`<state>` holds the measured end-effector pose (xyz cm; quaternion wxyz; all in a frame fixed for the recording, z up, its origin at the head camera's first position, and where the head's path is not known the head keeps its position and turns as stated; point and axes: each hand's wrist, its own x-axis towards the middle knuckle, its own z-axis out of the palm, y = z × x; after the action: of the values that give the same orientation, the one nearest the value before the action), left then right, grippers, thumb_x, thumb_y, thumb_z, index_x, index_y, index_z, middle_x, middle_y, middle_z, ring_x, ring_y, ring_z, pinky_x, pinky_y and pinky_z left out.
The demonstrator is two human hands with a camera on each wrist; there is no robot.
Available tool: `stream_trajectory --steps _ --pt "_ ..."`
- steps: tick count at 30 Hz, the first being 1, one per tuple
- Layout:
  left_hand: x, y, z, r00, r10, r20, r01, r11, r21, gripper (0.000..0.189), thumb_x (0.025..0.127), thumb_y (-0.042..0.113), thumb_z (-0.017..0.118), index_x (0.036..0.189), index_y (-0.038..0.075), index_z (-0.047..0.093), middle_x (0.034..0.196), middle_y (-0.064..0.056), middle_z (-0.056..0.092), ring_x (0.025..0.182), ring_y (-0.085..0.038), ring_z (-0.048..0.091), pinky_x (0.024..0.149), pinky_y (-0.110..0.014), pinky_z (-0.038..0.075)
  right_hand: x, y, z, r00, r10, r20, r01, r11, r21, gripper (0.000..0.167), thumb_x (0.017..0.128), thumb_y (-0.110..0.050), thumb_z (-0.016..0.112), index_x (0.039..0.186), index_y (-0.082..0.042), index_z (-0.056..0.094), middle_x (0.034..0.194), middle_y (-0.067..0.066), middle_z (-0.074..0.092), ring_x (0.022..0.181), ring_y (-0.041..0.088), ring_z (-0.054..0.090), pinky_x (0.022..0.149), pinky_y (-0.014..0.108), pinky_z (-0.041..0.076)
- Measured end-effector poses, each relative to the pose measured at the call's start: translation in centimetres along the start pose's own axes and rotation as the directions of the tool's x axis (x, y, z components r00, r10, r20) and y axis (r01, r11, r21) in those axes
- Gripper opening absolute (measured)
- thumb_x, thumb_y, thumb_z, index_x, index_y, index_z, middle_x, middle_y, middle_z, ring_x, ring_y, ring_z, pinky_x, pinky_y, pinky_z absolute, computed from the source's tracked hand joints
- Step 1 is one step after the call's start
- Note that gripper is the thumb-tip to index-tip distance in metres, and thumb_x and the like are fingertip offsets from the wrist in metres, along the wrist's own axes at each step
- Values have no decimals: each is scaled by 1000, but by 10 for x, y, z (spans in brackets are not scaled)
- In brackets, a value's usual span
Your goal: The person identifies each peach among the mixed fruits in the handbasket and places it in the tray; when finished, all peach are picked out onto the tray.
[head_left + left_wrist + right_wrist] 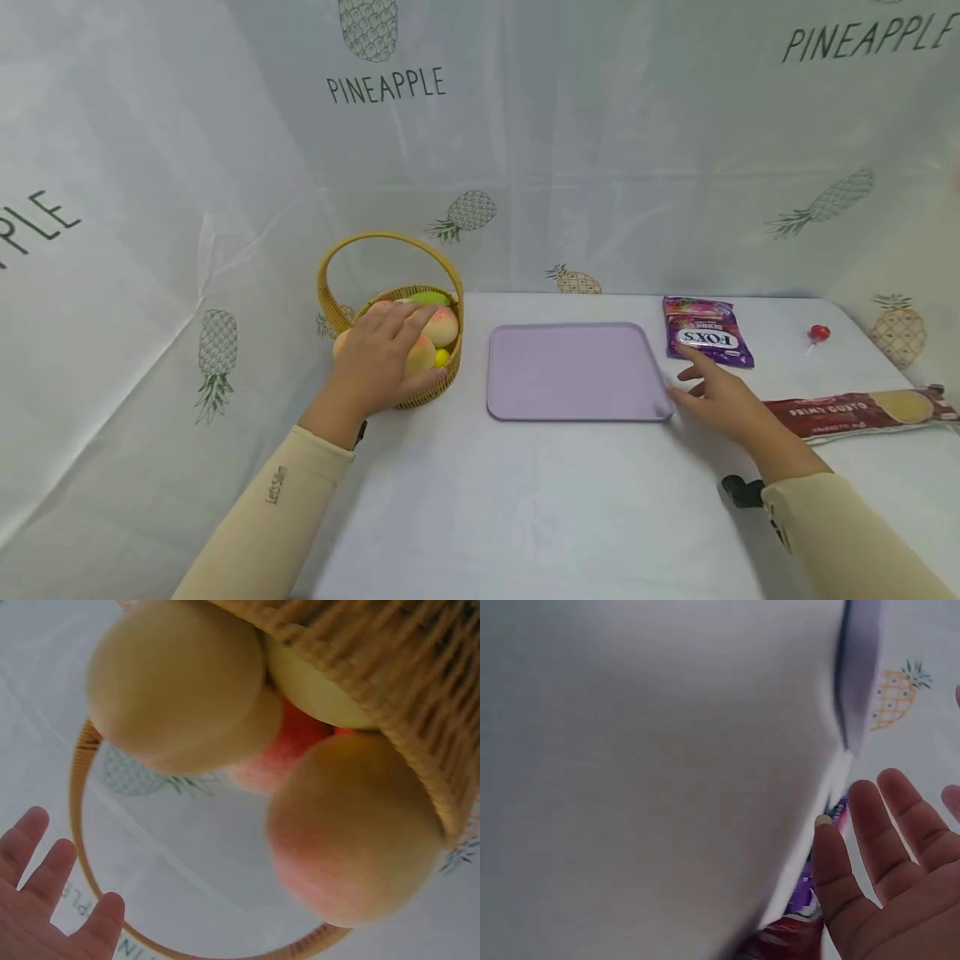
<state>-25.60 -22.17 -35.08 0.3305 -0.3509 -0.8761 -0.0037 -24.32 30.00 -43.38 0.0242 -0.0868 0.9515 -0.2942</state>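
Observation:
My left hand (pixel 382 354) hovers over a wicker basket (pixel 424 397), its fingers spread and nothing in its grasp. Peaches (pixel 441 327) fill the basket, with a green fruit (pixel 430 297) at the back and a small yellow one (pixel 442 357) at the front; the hand hides part of them. In the left wrist view, a peach (pixel 352 840) bulges past the woven rim, apart from the fingers (pixel 97 926). My right hand (pixel 720 400) is beside the lilac tray's (pixel 570 375) front right corner, fingers loosely extended. Its fingertips overlap the lower edge of a purple Fox's candy bag (pixel 705 333).
A long red spaghetti packet (pixel 855 414) lies behind the right wrist, toward the right edge. Farther back sits a red lollipop (pixel 819 333). A white cloth with pineapple prints (pixel 468 212) hangs behind the table. The basket's tall handle (pixel 390 236) arches above the fruit.

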Motion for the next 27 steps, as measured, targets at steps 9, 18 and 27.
stream_trajectory --steps 9,18,27 --pt "-11 -12 -4 986 -143 87 145 989 -8 88 87 61 68 155 12 42 148 -12 53 139 -35 47 118 -55 36 6 11 9 997 62 40 -64 997 34 85 99 -43 65 159 1 24 137 32 56 120 52 59 93 61 54" --pt "-20 -23 -2 960 -233 154 237 971 -13 93 89 60 68 158 8 35 154 -13 48 141 -34 45 120 -55 34 6 13 14 994 81 77 -85 996 40 87 97 -43 68 154 12 29 126 29 63 113 46 62 92 58 54" --pt "-31 -34 5 946 -281 160 291 956 -42 89 91 59 68 156 7 38 150 -15 50 141 -36 44 122 -54 31 8 12 17 983 128 132 -130 991 8 78 93 -41 74 144 10 47 113 22 66 97 31 61 88 51 56"
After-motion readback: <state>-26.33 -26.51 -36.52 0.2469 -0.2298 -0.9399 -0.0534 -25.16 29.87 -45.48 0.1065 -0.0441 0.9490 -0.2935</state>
